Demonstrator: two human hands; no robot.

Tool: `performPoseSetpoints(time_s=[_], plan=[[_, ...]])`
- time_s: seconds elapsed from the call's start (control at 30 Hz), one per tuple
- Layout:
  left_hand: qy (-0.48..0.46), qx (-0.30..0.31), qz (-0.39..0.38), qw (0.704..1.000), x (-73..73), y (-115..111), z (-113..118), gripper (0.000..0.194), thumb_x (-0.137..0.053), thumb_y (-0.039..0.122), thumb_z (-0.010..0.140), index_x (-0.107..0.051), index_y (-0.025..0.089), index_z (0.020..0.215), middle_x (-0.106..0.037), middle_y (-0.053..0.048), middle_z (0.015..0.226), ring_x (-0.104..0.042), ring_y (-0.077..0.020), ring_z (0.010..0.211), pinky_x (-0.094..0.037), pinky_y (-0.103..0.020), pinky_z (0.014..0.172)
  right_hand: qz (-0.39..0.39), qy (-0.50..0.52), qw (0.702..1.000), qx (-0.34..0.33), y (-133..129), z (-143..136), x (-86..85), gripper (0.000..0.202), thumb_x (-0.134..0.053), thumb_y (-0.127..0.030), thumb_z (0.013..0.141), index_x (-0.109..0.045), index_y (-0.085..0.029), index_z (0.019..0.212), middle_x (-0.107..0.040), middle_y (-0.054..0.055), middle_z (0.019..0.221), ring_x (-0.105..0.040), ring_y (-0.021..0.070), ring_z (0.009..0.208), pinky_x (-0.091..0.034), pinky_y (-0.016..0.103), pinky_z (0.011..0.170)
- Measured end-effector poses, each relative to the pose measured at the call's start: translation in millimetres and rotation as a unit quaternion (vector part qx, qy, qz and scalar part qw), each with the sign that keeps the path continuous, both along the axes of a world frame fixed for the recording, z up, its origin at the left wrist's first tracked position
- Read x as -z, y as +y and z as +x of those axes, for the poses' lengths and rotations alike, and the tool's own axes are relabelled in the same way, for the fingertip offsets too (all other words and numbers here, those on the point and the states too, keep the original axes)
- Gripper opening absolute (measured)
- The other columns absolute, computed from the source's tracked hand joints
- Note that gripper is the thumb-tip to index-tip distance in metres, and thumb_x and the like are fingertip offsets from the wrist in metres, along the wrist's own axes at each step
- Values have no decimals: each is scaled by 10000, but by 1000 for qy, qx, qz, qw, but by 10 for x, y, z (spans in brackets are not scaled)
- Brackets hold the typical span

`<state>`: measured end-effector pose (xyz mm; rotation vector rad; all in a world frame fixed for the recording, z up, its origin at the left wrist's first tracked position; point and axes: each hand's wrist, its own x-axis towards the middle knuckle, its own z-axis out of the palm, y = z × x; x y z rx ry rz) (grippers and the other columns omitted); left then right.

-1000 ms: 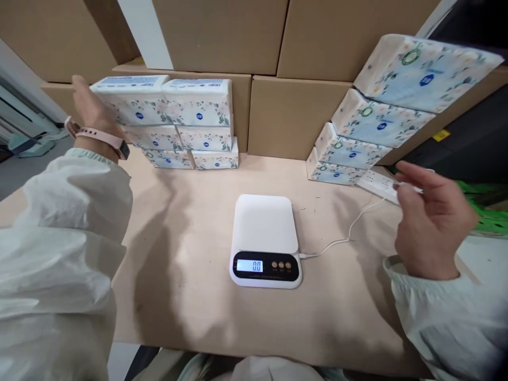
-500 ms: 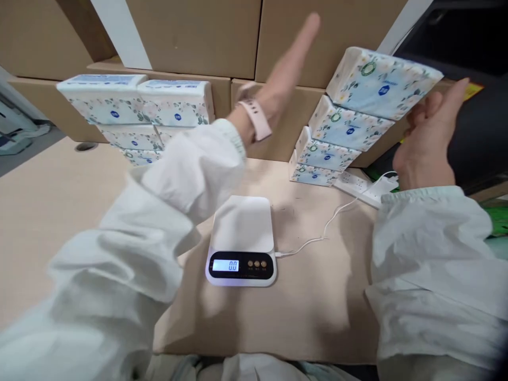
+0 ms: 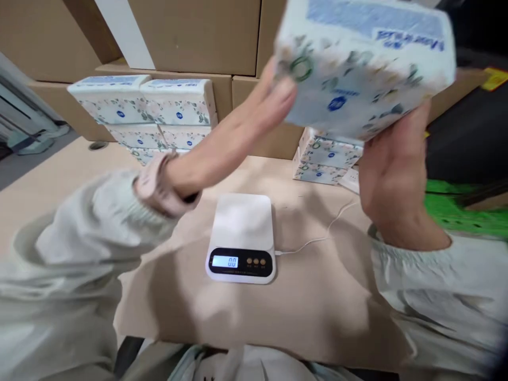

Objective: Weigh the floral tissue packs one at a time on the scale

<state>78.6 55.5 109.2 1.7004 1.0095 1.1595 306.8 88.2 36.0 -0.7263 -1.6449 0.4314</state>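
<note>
Between my two hands a tissue pack point(image 3: 357, 74) with a floral print is held up above the table. My left hand point(image 3: 254, 114), with a pale watch band on the wrist, presses on its left end. On the right, my right hand point(image 3: 397, 164) grips it from below at the right end; those fingers are partly hidden behind the pack. Below and to the left lies a white digital scale point(image 3: 244, 225), its display lit and reading 0.0, with nothing on its plate. Behind the held pack stands a short stack of similar tissue packs point(image 3: 331, 153), its top partly covered.
Several more tissue packs point(image 3: 174, 106) are stacked in two columns at the back left. Cardboard boxes point(image 3: 194, 37) line the rear of the table. A white cable point(image 3: 305, 244) runs from the scale towards a power strip point(image 3: 351, 181). A green object point(image 3: 464, 211) is at the right.
Both hands have closed on a tissue pack from the right stack and lifted it nearer to me. The right stack is lower. The scale still reads 0.0.
</note>
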Motion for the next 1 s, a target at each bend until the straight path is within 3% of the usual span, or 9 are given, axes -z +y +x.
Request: performPoseSetpoints(time_s=[0.03,0.1,0.2,0.3,0.4,0.53,0.67,0.87,1.0], plan=[[-29,15,33,999,108,-191,-142,360,-472,189,1122,-733,228,1367,-656,148,1535,-339,-173,1673,-312,-301,1326,-15,-8,1000,-22,-157,-96,112,680,-498,-772,1048,-476,-344,1576,-470,32,1748,-315,247,1727,-223,470,1446],[-86,-22,55,995,382,-542,-399,198,-709,291,1057,-789,252,1235,-718,50,1464,-380,-256,1680,-331,-391,1384,-48,-24,996,-77,-451,-251,341,701,-538,-762,1031,-440,-370,1604,-496,46,1720,-376,279,1698,-258,505,1440],[-68,-64,-4,996,823,-965,-710,525,-988,501,806,-796,259,1230,-694,-90,1496,-320,-385,1702,-320,-513,1415,-83,-75,984,-141,-820,-353,634,715,-525,-622,1076,-283,-416,1717,-421,35,1781,-359,300,1707,-264,573,1441],[18,-20,-32,999,1169,-1218,-920,658,-898,625,870,-735,267,1397,-631,-141,1582,-266,-396,1719,-243,-556,1440,-116,-137,967,-183,-1062,-338,840,899,-544,-490,1081,6,-415,1789,-204,9,1885,-232,309,1756,-237,621,1443],[85,17,-10,996,1409,-1296,-1035,638,-684,647,1030,-639,287,1555,-561,-143,1666,-262,-370,1724,-145,-558,1454,-147,-167,956,-193,-1191,-314,1003,965,-531,-436,1093,141,-365,1782,-123,36,1905,-224,317,1756,-269,632,1426],[156,53,18,986,1633,-1271,-1112,745,-528,613,1117,-330,326,1776,-349,-111,1818,-231,-363,1733,-40,-572,1454,-183,-161,955,-167,-1271,-330,1196,917,-499,-447,1118,121,-354,1787,-85,42,1910,-161,326,1768,-191,642,1442],[185,76,35,979,1784,-1234,-1161,776,-421,559,1164,-49,385,1823,-168,-65,1878,-206,-357,1739,-1,-588,1451,-209,-160,951,-165,-1285,-364,1335,886,-497,-443,1125,90,-396,1787,-126,34,1904,-241,338,1741,-229,669,1429],[158,82,-2,984,1933,-1205,-1215,769,-454,534,1159,-57,447,1812,-114,2,1886,-109,-360,1758,-1,-619,1450,-230,-144,947,-171,-1216,-400,1441,854,-481,-442,1133,76,-436,1781,-172,9,1896,-248,314,1744,-237,674,1428],[42,39,-58,997,1959,-1192,-1237,773,-643,530,1091,-317,410,1781,-189,15,1869,-88,-365,1759,39,-573,1456,-203,-133,962,-125,-1215,-302,1495,810,-509,-428,1125,-49,-435,1790,-160,-14,1898,-213,302,1760,-198,664,1439]])
